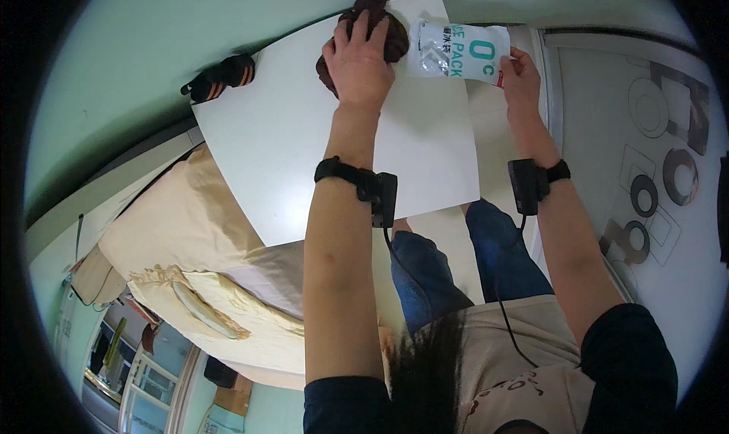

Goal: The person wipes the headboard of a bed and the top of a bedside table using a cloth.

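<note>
My left hand (361,63) presses down with curled fingers on a bunched dark brown cloth (396,41) at the far end of a white tabletop (342,145). Between thumb and fingertips, my right hand (522,83) pinches the right edge of a white cold pack (433,58) with green and black print. The pack is raised flat-side up over the table's far right corner, its left end close to the cloth. The fingers' undersides and the folds of cloth beneath the left palm are hidden.
Two black rolled items with orange stripes (237,71) lie at the table's far left corner. A bed with beige covers (197,214) stands to the left. At the right is a white panel with ring patterns (644,195). Cabled black devices (385,198) are strapped to both wrists.
</note>
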Demonstrator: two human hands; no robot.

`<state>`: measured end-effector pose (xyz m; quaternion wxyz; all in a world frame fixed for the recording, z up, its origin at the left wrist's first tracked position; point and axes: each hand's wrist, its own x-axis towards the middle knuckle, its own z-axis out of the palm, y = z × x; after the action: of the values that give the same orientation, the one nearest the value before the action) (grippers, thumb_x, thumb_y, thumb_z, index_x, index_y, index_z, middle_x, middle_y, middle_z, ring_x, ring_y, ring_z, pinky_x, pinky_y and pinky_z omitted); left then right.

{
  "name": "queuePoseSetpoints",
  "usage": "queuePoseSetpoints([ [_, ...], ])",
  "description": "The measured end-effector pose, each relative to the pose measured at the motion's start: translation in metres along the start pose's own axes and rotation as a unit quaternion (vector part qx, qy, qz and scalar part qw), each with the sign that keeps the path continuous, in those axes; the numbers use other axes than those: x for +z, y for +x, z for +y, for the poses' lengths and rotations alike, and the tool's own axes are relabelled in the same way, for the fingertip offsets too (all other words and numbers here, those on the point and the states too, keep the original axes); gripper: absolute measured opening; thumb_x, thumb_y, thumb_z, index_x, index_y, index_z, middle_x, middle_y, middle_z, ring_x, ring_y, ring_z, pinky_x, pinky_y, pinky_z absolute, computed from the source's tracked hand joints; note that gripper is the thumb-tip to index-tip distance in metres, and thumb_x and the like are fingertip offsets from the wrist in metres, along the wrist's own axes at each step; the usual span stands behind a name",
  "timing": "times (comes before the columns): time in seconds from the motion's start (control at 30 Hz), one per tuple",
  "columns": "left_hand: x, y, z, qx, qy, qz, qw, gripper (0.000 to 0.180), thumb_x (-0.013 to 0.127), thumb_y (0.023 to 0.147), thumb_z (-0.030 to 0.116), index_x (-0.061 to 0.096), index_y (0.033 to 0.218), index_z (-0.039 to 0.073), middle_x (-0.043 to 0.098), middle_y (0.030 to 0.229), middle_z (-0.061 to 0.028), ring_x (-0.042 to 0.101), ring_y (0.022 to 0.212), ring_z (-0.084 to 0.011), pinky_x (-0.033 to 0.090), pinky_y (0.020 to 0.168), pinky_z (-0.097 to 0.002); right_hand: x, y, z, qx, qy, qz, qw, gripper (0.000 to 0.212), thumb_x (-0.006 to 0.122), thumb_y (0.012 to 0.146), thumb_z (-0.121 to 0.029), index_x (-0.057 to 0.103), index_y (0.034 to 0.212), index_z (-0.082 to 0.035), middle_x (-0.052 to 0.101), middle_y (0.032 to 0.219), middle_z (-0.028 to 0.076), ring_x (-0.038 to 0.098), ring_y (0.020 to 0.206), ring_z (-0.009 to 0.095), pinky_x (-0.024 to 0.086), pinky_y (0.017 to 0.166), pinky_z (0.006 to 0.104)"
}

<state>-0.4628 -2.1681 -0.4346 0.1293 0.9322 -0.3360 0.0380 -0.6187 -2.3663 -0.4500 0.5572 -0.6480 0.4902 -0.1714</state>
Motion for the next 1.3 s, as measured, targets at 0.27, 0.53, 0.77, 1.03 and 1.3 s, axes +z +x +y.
queuePoseSetpoints([
  [0.27,-0.018,-0.041,-0.050,-0.166,0.039,0.014,0.985,0.064,0.076,0.065,0.017,0.060,0.127,0.023,0.051,0.140,-0.0032,0.045,0.120,-0.0369,0.039,0.095,-0.0499,-0.005,0.001,-0.001,0.017,0.020,-0.001,1.000,0.022,0.059,0.094,-0.008,0.058,0.116,-0.002,0.058,0.084,0.002,0.056,0.070,0.009,0.047,0.058,0.0249],
  [0.53,-0.015,-0.022,-0.009,-0.095,0.008,-0.062,0.994,0.071,0.076,0.067,0.016,0.055,0.134,0.024,0.044,0.147,-0.0040,0.042,0.126,-0.0390,0.038,0.099,-0.0511,0.000,-0.006,-0.007,0.039,-0.016,-0.011,0.999,0.027,0.059,0.095,-0.010,0.058,0.120,-0.001,0.061,0.093,0.004,0.059,0.080,0.011,0.050,0.069,0.0251],
  [0.77,-0.029,-0.075,-0.056,-0.183,0.028,-0.015,0.983,0.067,0.074,0.070,0.020,0.055,0.134,0.024,0.044,0.147,-0.0043,0.042,0.126,-0.0379,0.038,0.100,-0.0522,0.037,0.025,0.005,-0.082,-0.057,-0.035,0.994,0.027,0.063,0.092,-0.017,0.063,0.115,-0.001,0.067,0.092,0.008,0.063,0.079,0.015,0.052,0.069,0.0298],
  [1.03,-0.042,-0.185,-0.056,-0.272,0.027,0.026,0.961,0.070,0.073,0.069,0.018,0.053,0.136,0.017,0.043,0.148,-0.0116,0.041,0.126,-0.0444,0.035,0.102,-0.0574,0.065,0.010,-0.001,-0.158,-0.076,-0.085,0.981,0.030,0.063,0.091,-0.019,0.065,0.118,-0.005,0.070,0.102,0.014,0.067,0.089,0.024,0.052,0.080,0.0322],
  [1.3,-0.039,-0.178,0.067,-0.148,-0.206,-0.067,0.965,0.087,0.073,0.063,0.016,0.042,0.144,0.015,0.028,0.155,-0.0172,0.029,0.136,-0.0458,0.026,0.109,-0.0569,0.022,-0.135,-0.006,-0.342,-0.201,-0.156,0.904,0.040,0.056,0.089,-0.007,0.055,0.129,-0.005,0.055,0.128,0.018,0.052,0.118,0.035,0.043,0.100,0.0420],
])
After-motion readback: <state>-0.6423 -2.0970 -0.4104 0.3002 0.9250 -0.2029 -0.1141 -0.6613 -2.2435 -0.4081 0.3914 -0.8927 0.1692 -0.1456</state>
